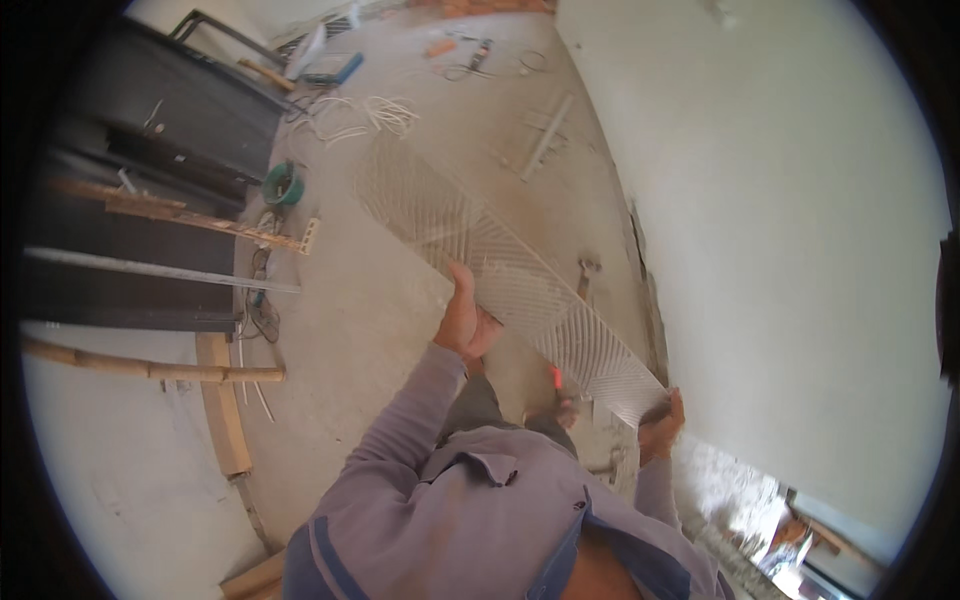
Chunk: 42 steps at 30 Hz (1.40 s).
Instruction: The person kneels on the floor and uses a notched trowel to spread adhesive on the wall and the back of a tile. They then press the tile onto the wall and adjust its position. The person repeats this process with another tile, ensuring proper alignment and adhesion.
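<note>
A long, narrow grey tile (pixel 540 285) slants across the middle, its upper face covered with combed ridges of adhesive in bands of different directions. Its far end is blurred. My left hand (pixel 468 320) holds the long left edge, thumb up along the side and the other fingers partly hidden beneath. At the near right corner my right hand (pixel 660 425) grips the short end, close to the pale wall. Both hands are closed on the tile, which is held above the floor in front of my body.
A hammer (pixel 587 275) lies beside the wall (pixel 780 220). Farther off are a metal bar (pixel 548 138), white cable (pixel 390 115), a power tool (pixel 481 55) and a blue case (pixel 335 68). At left, a green bucket (pixel 283 184) stands near black panels (pixel 150 270) and protruding wooden strips (pixel 150 365).
</note>
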Available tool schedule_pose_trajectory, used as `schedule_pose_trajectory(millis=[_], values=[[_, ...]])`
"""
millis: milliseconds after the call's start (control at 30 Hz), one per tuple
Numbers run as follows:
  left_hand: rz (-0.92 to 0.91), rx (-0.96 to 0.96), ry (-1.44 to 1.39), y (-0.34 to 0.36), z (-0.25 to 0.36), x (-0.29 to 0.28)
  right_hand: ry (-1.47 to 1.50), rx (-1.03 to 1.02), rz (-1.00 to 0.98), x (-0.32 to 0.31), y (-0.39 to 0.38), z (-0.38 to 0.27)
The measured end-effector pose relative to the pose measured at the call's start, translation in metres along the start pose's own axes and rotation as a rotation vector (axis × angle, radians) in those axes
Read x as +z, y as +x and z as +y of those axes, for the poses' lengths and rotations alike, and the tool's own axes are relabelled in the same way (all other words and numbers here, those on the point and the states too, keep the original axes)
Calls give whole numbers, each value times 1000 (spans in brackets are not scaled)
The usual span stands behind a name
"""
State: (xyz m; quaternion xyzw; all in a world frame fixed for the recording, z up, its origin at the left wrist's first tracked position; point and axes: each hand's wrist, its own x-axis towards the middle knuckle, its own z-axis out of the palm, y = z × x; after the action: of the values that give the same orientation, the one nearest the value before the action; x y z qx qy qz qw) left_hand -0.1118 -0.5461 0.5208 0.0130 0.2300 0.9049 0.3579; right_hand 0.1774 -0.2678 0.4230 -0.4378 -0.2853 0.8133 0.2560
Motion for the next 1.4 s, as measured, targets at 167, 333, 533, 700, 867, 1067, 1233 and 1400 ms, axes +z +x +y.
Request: schedule_pose_trajectory(millis=[167, 333, 533, 700, 867, 1067, 1233, 1400], values=[[487, 197, 93, -7, 65, -38, -157, -52, -187, 101, 17, 15], [109, 389, -148, -17, 144, -75, -302, 4, -510, 195, 19, 27], [301, 485, -57, -58, 164, -79, -515, 14, -582, 272, 31, 38], [494, 506, 73, -119, 160, -108, -623, 39, -650, 293, 64, 84], [670, 671, 161, -163, 172, -133, -1275, -85, -694, 342, 57, 142], [1106, 818, -47, -179, 200, -190, -823, 503, -1092, 477, 47, 182], [1196, 780, -385, -131, 253, -270, -821, 507, -1169, 601, 58, 227], [1087, 645, -237, -69, 355, -328, -762, 457, -997, 708, 89, 263]])
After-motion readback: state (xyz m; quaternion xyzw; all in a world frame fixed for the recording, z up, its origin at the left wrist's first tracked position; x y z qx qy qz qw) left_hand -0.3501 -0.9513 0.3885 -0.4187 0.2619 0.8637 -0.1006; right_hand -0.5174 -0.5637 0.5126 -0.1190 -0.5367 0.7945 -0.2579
